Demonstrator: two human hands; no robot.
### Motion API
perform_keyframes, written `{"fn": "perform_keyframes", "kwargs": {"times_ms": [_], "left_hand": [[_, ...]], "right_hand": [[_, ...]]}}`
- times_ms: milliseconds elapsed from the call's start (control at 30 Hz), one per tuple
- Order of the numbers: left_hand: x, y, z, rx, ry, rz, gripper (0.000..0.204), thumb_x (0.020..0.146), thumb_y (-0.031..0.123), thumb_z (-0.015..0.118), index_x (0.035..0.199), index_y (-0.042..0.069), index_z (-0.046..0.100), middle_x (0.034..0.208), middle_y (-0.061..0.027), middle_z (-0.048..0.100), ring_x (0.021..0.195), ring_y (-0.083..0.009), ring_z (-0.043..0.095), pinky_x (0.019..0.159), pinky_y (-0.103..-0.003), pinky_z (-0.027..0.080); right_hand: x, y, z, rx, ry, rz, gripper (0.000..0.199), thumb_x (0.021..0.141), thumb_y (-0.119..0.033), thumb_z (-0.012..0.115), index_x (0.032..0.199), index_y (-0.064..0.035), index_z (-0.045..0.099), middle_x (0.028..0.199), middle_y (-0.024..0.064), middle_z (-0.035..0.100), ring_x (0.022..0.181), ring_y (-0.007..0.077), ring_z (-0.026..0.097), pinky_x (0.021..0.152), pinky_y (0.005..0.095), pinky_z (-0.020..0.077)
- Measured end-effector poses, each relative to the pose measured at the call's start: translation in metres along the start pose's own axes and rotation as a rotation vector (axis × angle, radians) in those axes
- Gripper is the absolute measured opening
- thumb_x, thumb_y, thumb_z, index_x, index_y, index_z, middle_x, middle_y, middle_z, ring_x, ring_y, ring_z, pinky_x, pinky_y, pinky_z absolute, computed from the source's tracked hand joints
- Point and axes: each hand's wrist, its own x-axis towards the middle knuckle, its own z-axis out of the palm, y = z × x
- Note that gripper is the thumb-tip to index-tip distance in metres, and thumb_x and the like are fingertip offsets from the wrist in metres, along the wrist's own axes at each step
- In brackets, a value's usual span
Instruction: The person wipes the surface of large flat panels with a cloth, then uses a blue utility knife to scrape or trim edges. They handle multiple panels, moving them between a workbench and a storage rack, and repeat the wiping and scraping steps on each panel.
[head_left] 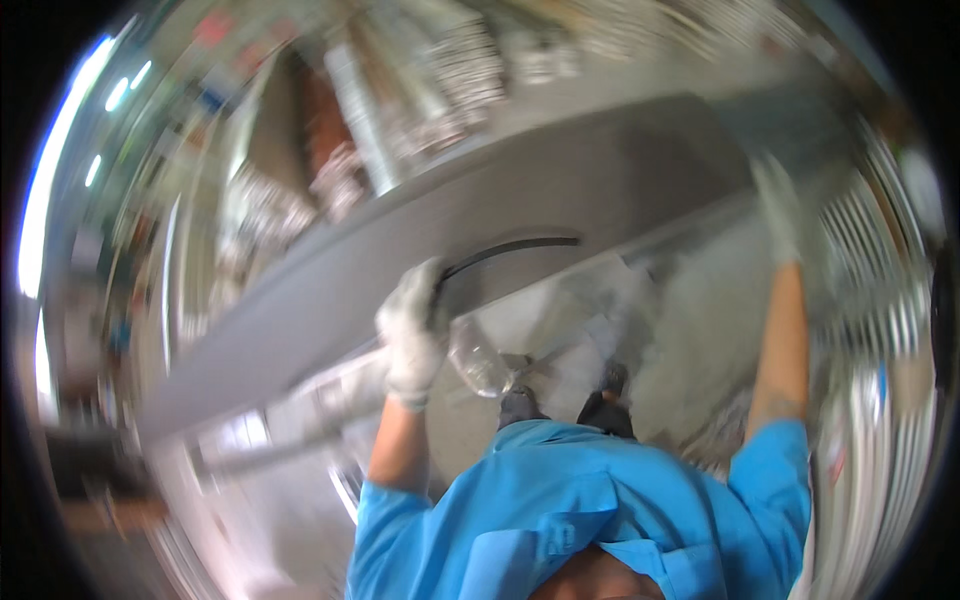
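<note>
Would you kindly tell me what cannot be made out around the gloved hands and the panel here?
Head view:
1. Right white-gloved hand: motion blur hides its fingers' hold.
2. Thin curved black strip: its lower end is lost at the blurred left white-gloved hand.
3. Long grey-brown flat panel: its far side faces away.
4. Clear plastic object: blur hides its exact kind.

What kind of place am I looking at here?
Probably a workshop or materials warehouse, though the picture is blurred: bundles of long stock lie toward the back, pale strips are stacked at right, and a long grey-brown board spans the middle.
</note>
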Motion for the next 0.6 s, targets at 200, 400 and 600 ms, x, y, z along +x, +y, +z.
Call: {"fn": "perform_keyframes", "kwargs": {"times_ms": [200, 400, 600], "left_hand": [[-0.014, -0.004, 0.031, 0.193, 0.188, -0.197, 0.029, 0.082, 0.006, 0.066, 0.111, 0.008, 0.063, 0.092, -0.0127, 0.066, 0.086, -0.0362, 0.065, 0.075, -0.045, 0.052], [-0.006, -0.005, 0.038, 0.229, 0.164, -0.284, 0.025, 0.081, 0.008, 0.069, 0.106, 0.009, 0.063, 0.088, -0.0109, 0.065, 0.082, -0.0338, 0.065, 0.070, -0.044, 0.051], [-0.013, -0.036, 0.024, 0.313, 0.244, -0.158, 0.029, 0.086, 0.013, 0.069, 0.114, 0.010, 0.065, 0.099, -0.0120, 0.070, 0.084, -0.0326, 0.069, 0.073, -0.043, 0.055]], "right_hand": [[0.054, 0.064, 0.044, 0.510, -0.298, 0.161, 0.057, 0.103, -0.040, 0.057, 0.147, -0.0035, 0.053, 0.147, 0.0122, 0.058, 0.131, 0.0238, 0.055, 0.111, 0.0330, 0.0395], [0.051, 0.078, 0.047, 0.295, -0.146, 0.050, 0.053, 0.103, -0.034, 0.060, 0.143, 0.0010, 0.056, 0.146, 0.0161, 0.058, 0.129, 0.0247, 0.056, 0.108, 0.0348, 0.0417], [0.031, 0.041, 0.053, 0.052, -0.135, -0.141, 0.061, 0.099, -0.039, 0.064, 0.139, 0.0069, 0.057, 0.145, 0.0227, 0.056, 0.132, 0.0300, 0.054, 0.112, 0.0375, 0.0401]]}}
